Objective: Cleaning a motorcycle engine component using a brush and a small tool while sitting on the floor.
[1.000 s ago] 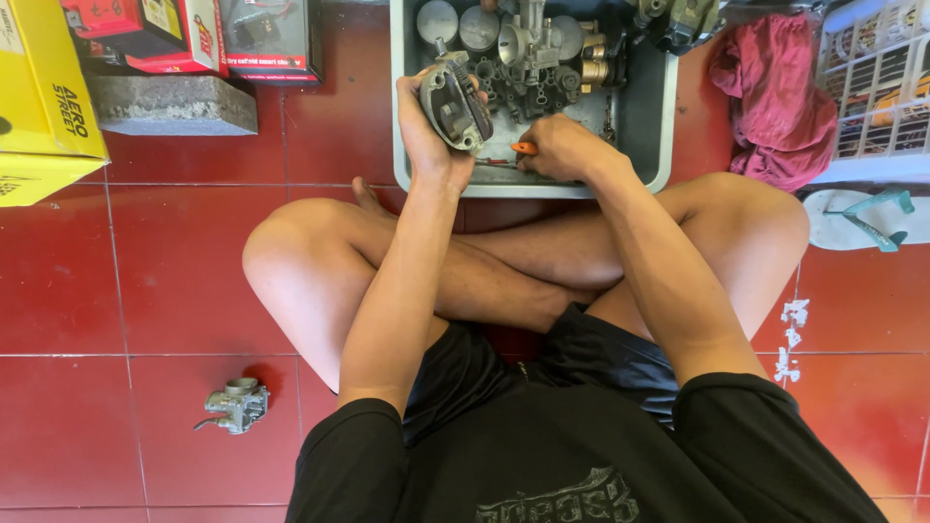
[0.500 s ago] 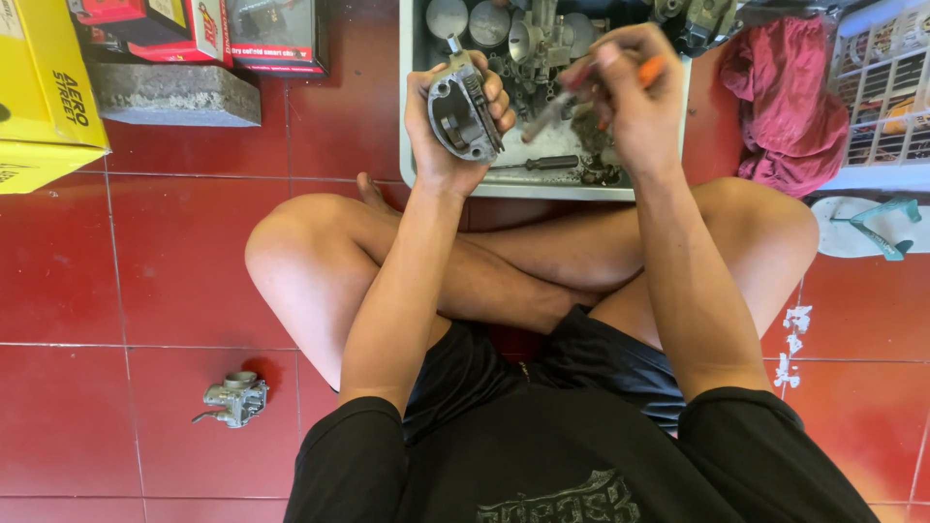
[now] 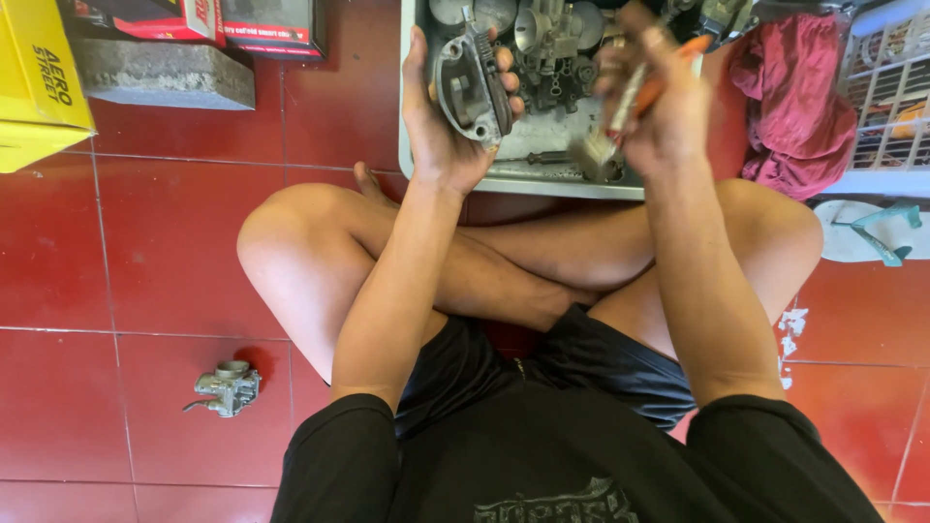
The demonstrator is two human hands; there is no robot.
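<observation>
Head view, looking down on a person seated cross-legged on a red tiled floor. At 12 o'clock we see a grey metal tray filled with carburetor parts. Our left hand, at about 11 o'clock over the tray's near-left corner, is closed around a grey metal carburetor part, thumb on its left side and fingers wrapped over its right edge. Our right hand, at about 1 o'clock above the tray, is blurred; it is curled around an orange-handled brush, whose pale bristles point down toward the tray's front rim, just right of the held part. At 2 o'clock lie a red cloth, a white basket and a sandal. At 10 o'clock we note a yellow box and a grey block. At 8 o'clock a small carburetor rests alone on the floor, well apart from both hands.
</observation>
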